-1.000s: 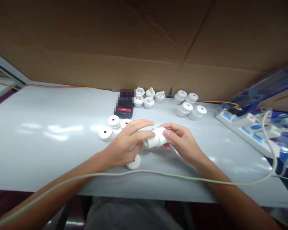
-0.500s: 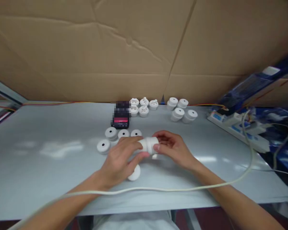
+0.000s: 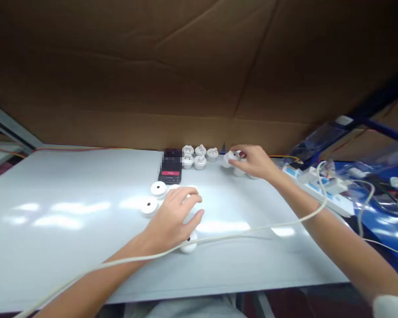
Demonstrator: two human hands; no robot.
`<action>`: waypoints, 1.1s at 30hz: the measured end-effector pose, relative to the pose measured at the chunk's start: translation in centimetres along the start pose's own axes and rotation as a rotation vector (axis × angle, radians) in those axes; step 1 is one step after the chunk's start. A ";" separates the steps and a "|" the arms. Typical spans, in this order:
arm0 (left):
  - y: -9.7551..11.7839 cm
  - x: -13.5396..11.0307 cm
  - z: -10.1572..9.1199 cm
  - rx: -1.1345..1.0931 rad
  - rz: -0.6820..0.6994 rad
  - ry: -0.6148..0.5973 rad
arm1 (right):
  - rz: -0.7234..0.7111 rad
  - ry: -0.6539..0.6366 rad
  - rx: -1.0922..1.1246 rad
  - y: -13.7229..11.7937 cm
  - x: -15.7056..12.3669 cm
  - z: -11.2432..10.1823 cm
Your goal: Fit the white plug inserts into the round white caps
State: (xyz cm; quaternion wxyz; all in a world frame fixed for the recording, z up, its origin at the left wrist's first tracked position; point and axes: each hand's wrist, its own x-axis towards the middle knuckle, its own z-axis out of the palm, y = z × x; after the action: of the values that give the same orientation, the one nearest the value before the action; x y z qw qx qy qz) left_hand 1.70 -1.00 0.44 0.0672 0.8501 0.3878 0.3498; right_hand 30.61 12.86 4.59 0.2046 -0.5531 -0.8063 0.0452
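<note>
My right hand [image 3: 254, 162] reaches to the back right of the table. Its thumb and fingers close around a white round plastic housing [image 3: 231, 157] with a dark dot on top. More white housings [image 3: 239, 172] stand partly hidden under that hand. Near the middle, my left hand [image 3: 175, 216] hovers palm down, fingers apart and nothing held. Just left of it sit two dotted white housings, one farther back [image 3: 158, 189] and one nearer [image 3: 149, 206]. Others behind its fingers are mostly covered. One more white housing [image 3: 189, 244] lies below the left thumb.
Several white pieces with pronged tops [image 3: 200, 162] stand at the back, beside a dark phone [image 3: 171, 170]. A pale cable [image 3: 230, 236] crosses in front of my forearms. At right lies a white power strip [image 3: 331, 198]. Cardboard [image 3: 199, 88] walls the back.
My hands have parted from the white cylindrical piece they held together. The right hand has moved to the back right group and grips a housing; the left has opened.
</note>
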 end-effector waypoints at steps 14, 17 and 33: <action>-0.5 -0.4 0.2 -0.012 0.076 -0.147 | -0.055 -0.112 -0.275 1.5 5.2 2.8; -0.4 -0.5 0.3 -0.012 0.101 -0.193 | -0.148 -0.085 -0.244 1.0 4.8 3.4; -0.2 -0.5 0.4 -0.004 -0.028 -0.129 | -0.092 -0.204 0.452 -3.7 -5.4 3.0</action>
State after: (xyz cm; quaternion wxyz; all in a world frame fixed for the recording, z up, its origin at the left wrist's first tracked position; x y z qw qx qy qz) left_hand 1.61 -1.09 -0.20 0.0990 0.8652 0.3938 0.2941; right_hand 27.88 7.00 1.43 0.2425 -0.4485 -0.8165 0.2707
